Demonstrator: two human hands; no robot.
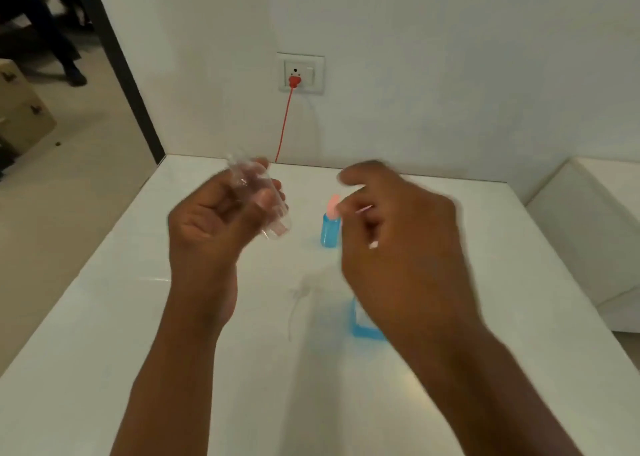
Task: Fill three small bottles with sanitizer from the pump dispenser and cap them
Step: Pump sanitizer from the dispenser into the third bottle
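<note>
No text or label seems readable anywhere here.

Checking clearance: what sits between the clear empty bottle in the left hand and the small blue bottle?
Head view: only bare white table between clear bottle and blue bottle.

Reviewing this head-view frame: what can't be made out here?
- Right hand: motion blur hides whether it pinches anything.
- Pump dispenser: mostly hidden behind the right hand, nozzle blurred.
- Clear bottle in the left hand: fill level and cap unreadable through blur.
- Third bottle: none visible.
</note>
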